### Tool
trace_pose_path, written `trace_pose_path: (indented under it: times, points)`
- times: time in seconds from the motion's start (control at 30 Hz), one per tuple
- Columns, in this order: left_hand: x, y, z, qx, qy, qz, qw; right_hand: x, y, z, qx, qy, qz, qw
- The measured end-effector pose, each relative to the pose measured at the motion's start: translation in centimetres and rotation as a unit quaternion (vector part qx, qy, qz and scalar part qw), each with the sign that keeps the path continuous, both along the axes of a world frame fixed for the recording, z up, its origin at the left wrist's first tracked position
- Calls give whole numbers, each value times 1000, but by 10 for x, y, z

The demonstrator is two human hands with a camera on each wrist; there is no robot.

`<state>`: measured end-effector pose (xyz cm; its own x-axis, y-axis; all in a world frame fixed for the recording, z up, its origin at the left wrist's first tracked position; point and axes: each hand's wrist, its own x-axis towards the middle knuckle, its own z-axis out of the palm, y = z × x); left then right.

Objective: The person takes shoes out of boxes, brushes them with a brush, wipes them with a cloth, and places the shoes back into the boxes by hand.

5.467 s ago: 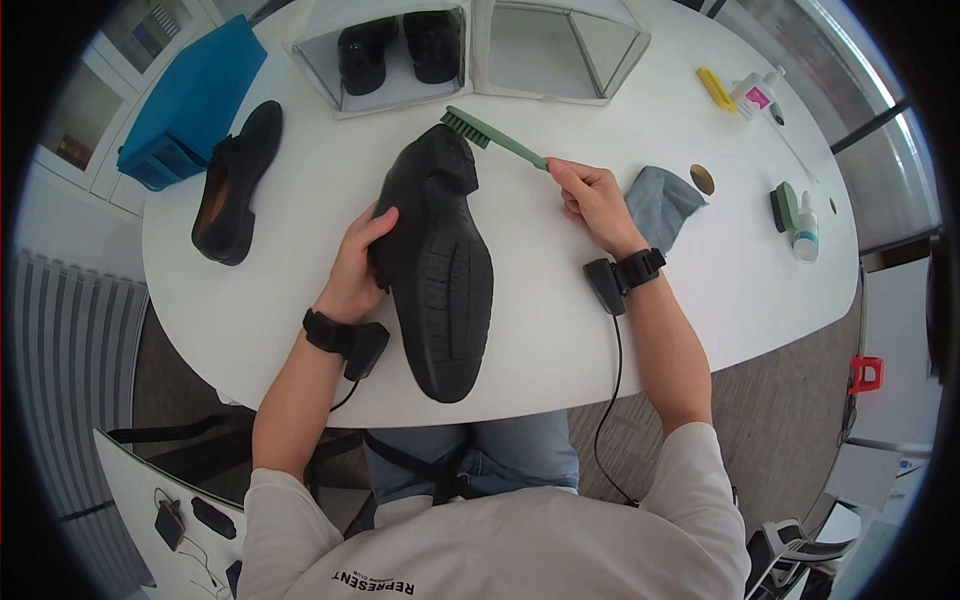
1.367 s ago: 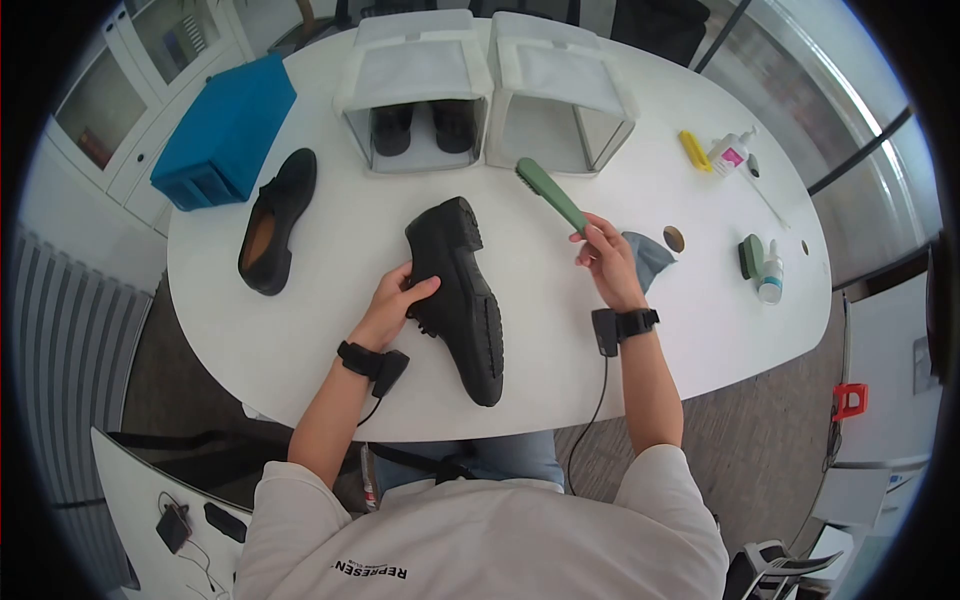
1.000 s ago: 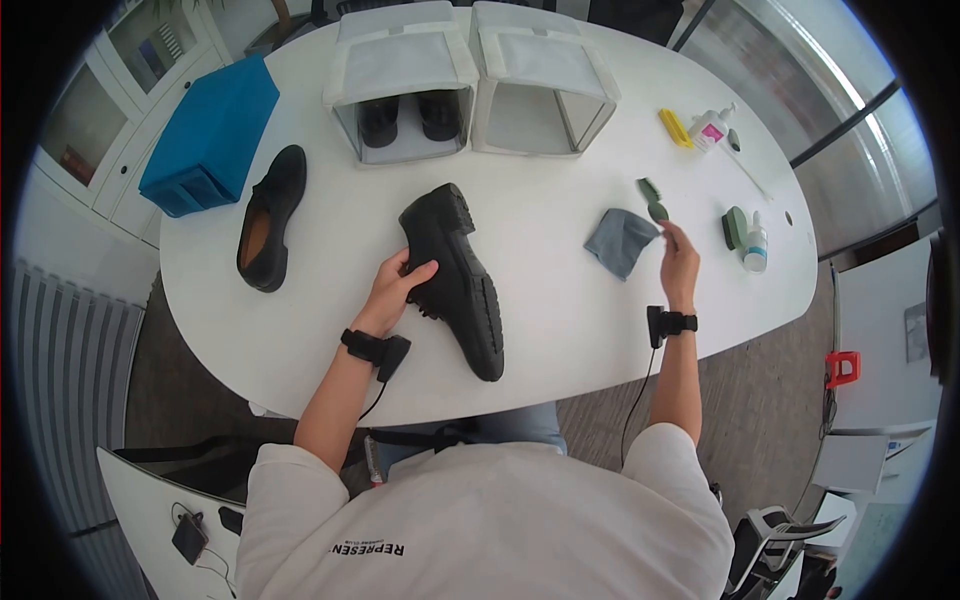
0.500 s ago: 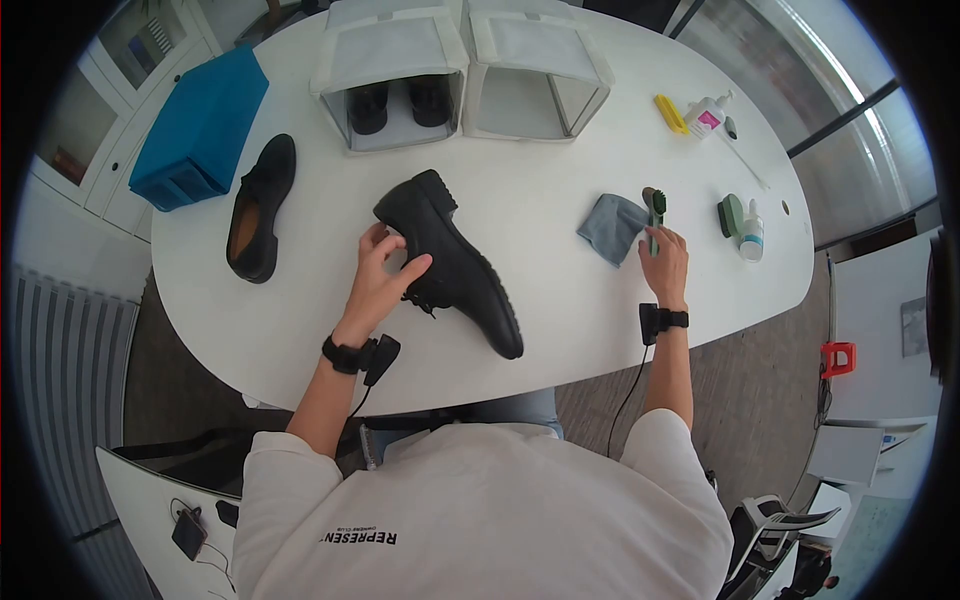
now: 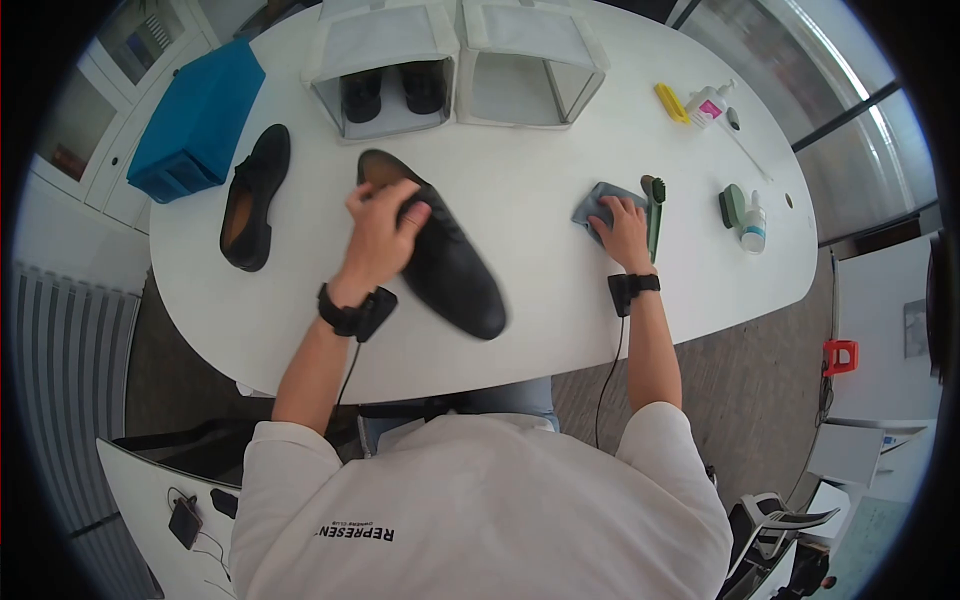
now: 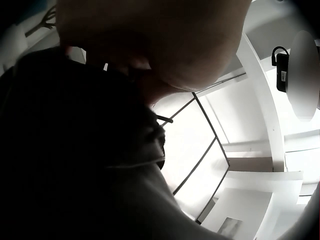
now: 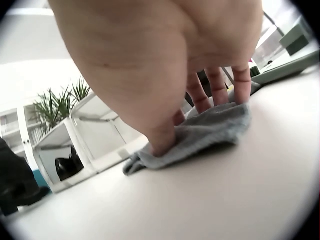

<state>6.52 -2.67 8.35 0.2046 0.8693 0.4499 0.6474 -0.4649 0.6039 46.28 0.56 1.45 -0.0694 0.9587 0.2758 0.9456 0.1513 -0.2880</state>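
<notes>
A black dress shoe point(image 5: 450, 265) is tilted with its upper and tan-lined opening toward the head camera. My left hand point(image 5: 380, 235) grips it near the opening, blurred by motion; in the left wrist view the shoe point(image 6: 75, 140) is a dark mass below the hand. My right hand point(image 5: 622, 235) reaches down onto a grey cloth point(image 5: 590, 205), thumb and fingers gathering it. In the right wrist view the cloth point(image 7: 205, 132) bunches between thumb and fingertips, low over the table. Right beside that hand lies a long-handled green brush point(image 5: 655, 220), bristles up.
A second black shoe point(image 5: 255, 200) lies at left beside a blue box point(image 5: 200, 120). Two white boxes stand at the back, the left one point(image 5: 380, 45) holding black shoes. At right are a green brush point(image 5: 732, 205), a spray bottle point(image 5: 753, 228), a pump bottle point(image 5: 708, 105) and a yellow object point(image 5: 671, 102).
My right hand has set the long green brush down beside the cloth and moved left onto the cloth. My left hand has turned the shoe from sole-showing to upper-showing.
</notes>
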Motion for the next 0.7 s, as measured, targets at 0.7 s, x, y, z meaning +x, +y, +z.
trace_pose_path:
  times: [0.7]
  points:
    - [-33, 26, -41, -265, -79, -43, 960, -233, -44, 61, 71, 208, 382, 897]
